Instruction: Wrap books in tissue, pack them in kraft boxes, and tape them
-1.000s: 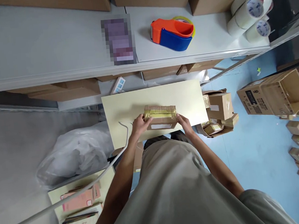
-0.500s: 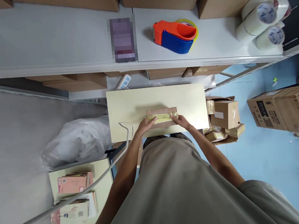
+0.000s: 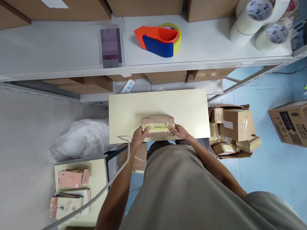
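Note:
A small cardboard parcel (image 3: 157, 123), wrapped in clear yellowish tape, rests on a pale yellow tabletop (image 3: 185, 109) near its front edge. My left hand (image 3: 138, 136) grips the parcel's left end, fingers curled over it. My right hand (image 3: 178, 130) grips its right end the same way. An orange and blue tape dispenser (image 3: 158, 40) lies on the grey shelf (image 3: 44, 52) behind the table, out of reach of both hands.
Several tape rolls (image 3: 257, 16) lie at the shelf's right end, large cartons behind. An open box of parcels (image 3: 233, 128) stands right of the table on the blue floor, a bigger carton (image 3: 297, 125) farther right. A white bag (image 3: 81, 138) and booklets (image 3: 71, 188) lie left.
The parcel has been turned over toward me between my hands, so a taped face shows instead of the labelled side. The view shifted slightly.

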### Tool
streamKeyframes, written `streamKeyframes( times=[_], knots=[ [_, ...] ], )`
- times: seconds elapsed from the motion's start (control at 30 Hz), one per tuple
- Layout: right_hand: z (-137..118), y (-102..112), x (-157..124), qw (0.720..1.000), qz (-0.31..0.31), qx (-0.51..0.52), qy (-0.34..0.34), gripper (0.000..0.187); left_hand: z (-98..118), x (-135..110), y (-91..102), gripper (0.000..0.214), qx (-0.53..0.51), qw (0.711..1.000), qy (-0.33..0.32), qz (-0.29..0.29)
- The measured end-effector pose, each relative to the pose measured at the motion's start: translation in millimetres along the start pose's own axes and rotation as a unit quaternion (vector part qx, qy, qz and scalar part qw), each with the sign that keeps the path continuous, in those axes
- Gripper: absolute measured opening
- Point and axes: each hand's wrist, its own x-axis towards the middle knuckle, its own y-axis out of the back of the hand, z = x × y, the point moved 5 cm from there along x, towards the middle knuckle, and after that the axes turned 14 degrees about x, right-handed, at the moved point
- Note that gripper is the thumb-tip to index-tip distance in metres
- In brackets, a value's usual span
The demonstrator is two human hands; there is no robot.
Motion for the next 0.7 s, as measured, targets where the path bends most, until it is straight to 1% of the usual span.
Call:
streamKeyframes(
  times=[0.03, 0.1, 0.2, 0.23, 0.3, 0.33, 0.4, 0.47, 0.53, 0.6, 0.7],
  knots=[
    [3, 3, -8, 1.0, -0.001, -0.004, 0.012, 0.044, 4, -6, -0.8, 0.038, 0.008, 1.0, -0.003, 0.012],
    [11, 15, -26, 0.999, 0.009, 0.003, 0.045, 0.046, 15, -16, -6.0, 0.034, 0.015, 0.999, -0.015, 0.03],
    [24, 46, -48, 0.992, 0.063, 0.018, 0.103, 0.056, 42, -22, -26.0, 0.031, 0.024, 0.997, -0.035, 0.067],
    [29, 58, -53, 0.989, 0.085, 0.016, 0.122, 0.059, 52, -22, -36.5, 0.03, 0.029, 0.996, -0.034, 0.082],
    [44, 78, -60, 0.982, 0.121, 0.007, 0.142, 0.065, 71, -22, -62.9, 0.03, 0.039, 0.994, -0.012, 0.1],
    [53, 87, -62, 0.981, 0.135, 0.004, 0.142, 0.068, 79, -22, -78.0, 0.029, 0.042, 0.994, 0.006, 0.099],
    [74, 98, -63, 0.981, 0.153, 0.006, 0.12, 0.071, 92, -21, -108.0, 0.024, 0.047, 0.995, 0.037, 0.078],
    [94, 103, -64, 0.984, 0.156, 0.013, 0.089, 0.073, 99, -21, -131.5, 0.018, 0.051, 0.996, 0.05, 0.052],
    [108, 103, -65, 0.985, 0.155, 0.024, 0.072, 0.075, 101, -20, -144.0, 0.016, 0.051, 0.996, 0.054, 0.041],
    [115, 101, -65, 0.984, 0.159, 0.038, 0.074, 0.077, 100, -18, -147.5, 0.018, 0.046, 0.997, 0.051, 0.042],
    [118, 99, -64, 0.98, 0.164, 0.069, 0.085, 0.077, 98, -15, -146.1, 0.025, 0.008, 0.997, 0.052, 0.049]
  ],
)
